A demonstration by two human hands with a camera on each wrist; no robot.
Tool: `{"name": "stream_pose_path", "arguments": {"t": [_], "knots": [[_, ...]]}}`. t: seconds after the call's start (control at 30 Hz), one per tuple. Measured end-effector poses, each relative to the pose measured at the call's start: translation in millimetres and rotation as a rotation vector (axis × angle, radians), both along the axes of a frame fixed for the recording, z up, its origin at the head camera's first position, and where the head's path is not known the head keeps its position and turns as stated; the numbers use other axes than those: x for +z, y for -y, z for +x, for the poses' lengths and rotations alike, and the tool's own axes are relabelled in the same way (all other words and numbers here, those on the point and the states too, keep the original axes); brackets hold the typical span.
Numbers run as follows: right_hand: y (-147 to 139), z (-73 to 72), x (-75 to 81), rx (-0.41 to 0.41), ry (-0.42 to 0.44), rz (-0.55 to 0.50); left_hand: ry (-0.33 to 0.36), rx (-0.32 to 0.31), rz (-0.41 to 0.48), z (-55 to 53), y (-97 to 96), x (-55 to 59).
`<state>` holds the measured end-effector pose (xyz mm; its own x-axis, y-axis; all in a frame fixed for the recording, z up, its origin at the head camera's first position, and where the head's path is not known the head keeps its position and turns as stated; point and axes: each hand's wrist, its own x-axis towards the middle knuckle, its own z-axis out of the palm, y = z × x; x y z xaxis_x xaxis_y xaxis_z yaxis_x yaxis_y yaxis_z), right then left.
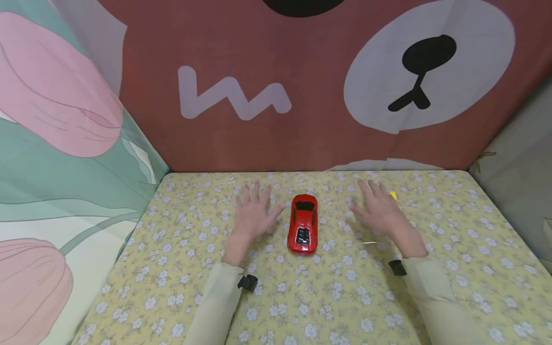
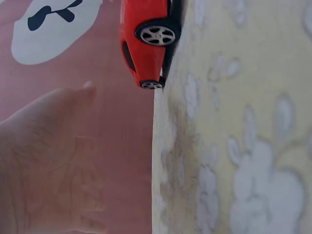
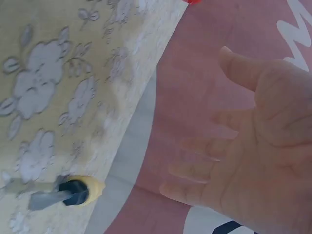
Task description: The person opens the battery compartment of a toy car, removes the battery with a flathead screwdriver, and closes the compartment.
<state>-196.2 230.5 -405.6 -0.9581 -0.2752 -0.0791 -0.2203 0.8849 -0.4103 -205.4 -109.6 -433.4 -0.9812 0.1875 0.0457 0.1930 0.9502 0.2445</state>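
Note:
A red toy car (image 1: 303, 224) stands on the flowered tabletop between my two hands, its wheels showing in the left wrist view. To its left, my left hand (image 1: 253, 213) is held above the table with fingers spread and touches nothing. My right hand (image 1: 379, 208) hovers on the other side, fingers extended, palm bare in the right wrist view. Beneath and beside that hand lies a tool with a yellow-and-black handle (image 3: 80, 191) and a grey shaft (image 3: 48, 199), apparently a screwdriver. In the head view the hand hides most of it; a thin metal piece (image 1: 369, 242) shows nearby.
The table has a yellow flowered cover (image 1: 297, 306). Behind it hangs a reddish-brown cloth (image 1: 241, 148) with a cartoon muzzle. A patterned curtain (image 1: 77, 182) borders the left side, and a grey cloth (image 1: 517, 158) the right. Each wrist wears a dark band.

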Motion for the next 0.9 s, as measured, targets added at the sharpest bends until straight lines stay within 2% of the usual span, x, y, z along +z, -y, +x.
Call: {"name": "stream_pose_path", "arguments": {"t": [0.17, 0.33, 0.43, 0.6, 0.8, 0.9], "knots": [[6, -5.0, 4.8, 0.056, -0.022, -0.003, 0.02, -0.006, 0.103, 4.0, -6.3, 4.1], [15, -15.2, 7.8, 0.079, 0.006, -0.046, 0.051, -0.044, 0.289, 15.3, -15.9, 5.0], [24, -22.8, 7.5, 0.094, 0.009, -0.07, 0.048, -0.059, 0.35, 23.1, -23.3, 5.0], [41, -35.9, 4.1, 0.122, 0.036, -0.103, 0.081, -0.064, 0.392, 35.0, -34.3, 4.6], [55, -47.5, -2.9, 0.212, 0.024, -0.098, 0.152, -0.059, 0.412, 46.2, -39.3, 1.6], [59, -52.0, -5.4, 0.257, 0.045, -0.107, 0.178, -0.057, 0.41, 49.6, -40.0, 1.3]]}}
